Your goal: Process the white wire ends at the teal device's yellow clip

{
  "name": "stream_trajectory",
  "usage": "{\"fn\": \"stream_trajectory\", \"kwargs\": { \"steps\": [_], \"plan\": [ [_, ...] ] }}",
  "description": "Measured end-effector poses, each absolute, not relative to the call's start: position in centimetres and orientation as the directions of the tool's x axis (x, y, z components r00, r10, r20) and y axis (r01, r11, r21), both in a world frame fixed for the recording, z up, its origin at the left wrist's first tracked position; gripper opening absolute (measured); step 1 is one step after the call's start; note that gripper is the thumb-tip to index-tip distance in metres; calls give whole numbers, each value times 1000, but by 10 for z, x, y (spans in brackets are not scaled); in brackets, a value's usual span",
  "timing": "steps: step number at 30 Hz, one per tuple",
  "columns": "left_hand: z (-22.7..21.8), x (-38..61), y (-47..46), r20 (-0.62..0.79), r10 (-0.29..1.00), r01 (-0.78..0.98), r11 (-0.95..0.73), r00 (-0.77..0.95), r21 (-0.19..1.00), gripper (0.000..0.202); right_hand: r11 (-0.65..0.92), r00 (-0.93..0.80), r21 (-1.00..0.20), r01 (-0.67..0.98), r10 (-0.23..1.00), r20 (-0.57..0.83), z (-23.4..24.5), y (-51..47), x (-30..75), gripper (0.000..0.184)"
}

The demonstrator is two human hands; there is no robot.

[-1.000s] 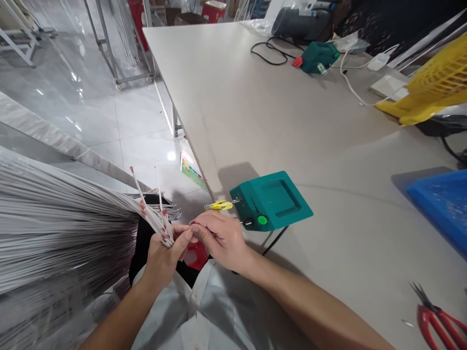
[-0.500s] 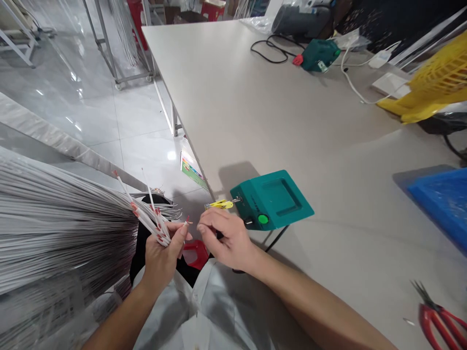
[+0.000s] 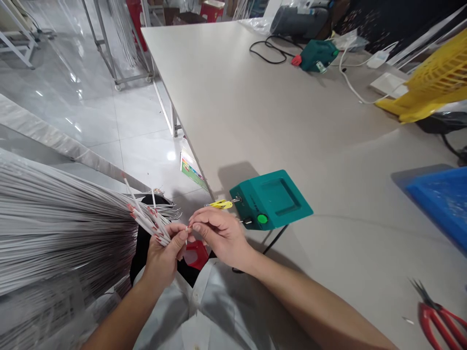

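A bunch of white cables with reddish stripped ends is gripped in my left hand, whose thumb and forefinger also pinch one cable end out in front. The fingertips of my right hand are closed on the thin wires of that same cable end; the wires are mostly hidden by the fingers. Just past my right hand, a yellow clip is attached to the green device at the table's edge. That device has a round green button and a recessed tray.
Many long white cables hang at my left. Red-handled pliers lie at the lower right of the table, below a blue tray. Farther back are a second green device and a yellow plastic guard.
My right hand has moved left to my left hand, and its fingertips have closed on the wire end. The bunch in my left hand has shifted slightly.
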State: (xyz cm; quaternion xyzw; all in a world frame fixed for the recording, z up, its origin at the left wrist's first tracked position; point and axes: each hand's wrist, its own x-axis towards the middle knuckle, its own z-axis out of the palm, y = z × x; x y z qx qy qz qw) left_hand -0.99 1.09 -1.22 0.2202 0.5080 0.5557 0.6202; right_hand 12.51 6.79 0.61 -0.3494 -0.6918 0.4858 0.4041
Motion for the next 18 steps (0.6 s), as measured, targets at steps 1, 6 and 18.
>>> {"fn": "stream_trajectory", "kwargs": {
  "steps": [1, 6, 18],
  "plan": [
    [-10, -11, 12, -388, 911, -482, 281, -138, 830, 13, 305, -420, -946, 108, 877, 235, 5, 67, 125, 13],
    [-4, -13, 14, -422, 894, -467, 312, -151, 828, 14, 331, -328, -922, 199, 909, 256, 7, 64, 127, 12],
    [-4, -14, 10, -414, 910, -190, 400, -38, 897, 22, 663, -579, -699, 269, 691, 433, 8, 70, 133, 18]
  ]
}}
